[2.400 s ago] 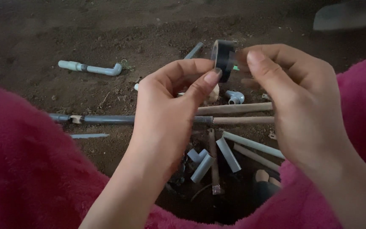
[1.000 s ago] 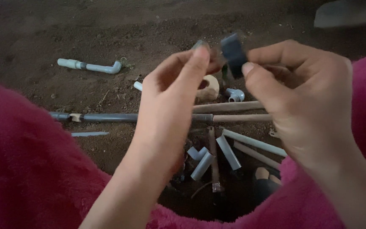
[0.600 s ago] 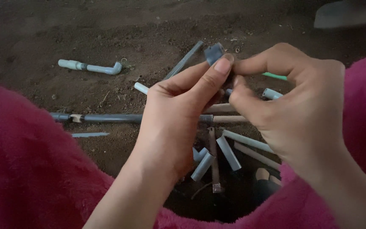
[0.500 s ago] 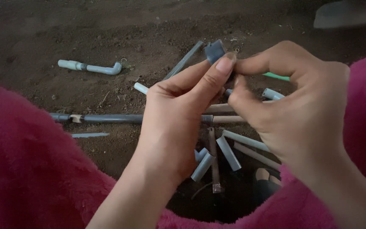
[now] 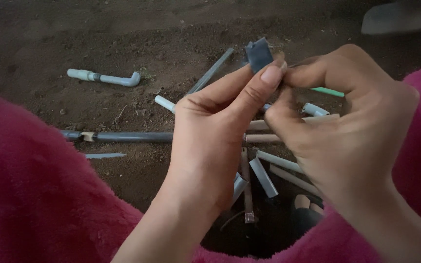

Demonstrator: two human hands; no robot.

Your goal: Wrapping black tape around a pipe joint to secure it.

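Left hand (image 5: 210,131) and right hand (image 5: 347,117) both pinch dark tape roll (image 5: 258,54) above pipe offcuts (image 5: 264,175) on soil (image 5: 98,44).

You're in dim, flat daylight: no glare, soft shadows, hazy low contrast, pink sleeves (image 5: 35,195) blurred at the edges.

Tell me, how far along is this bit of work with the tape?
Done: nothing finished shows. In hand: the left hand and right hand pinch a dark strip of tape between their fingertips, above the ground. Left: pipe pieces lie loose on the soil, beside a long grey pipe and an elbow pipe.
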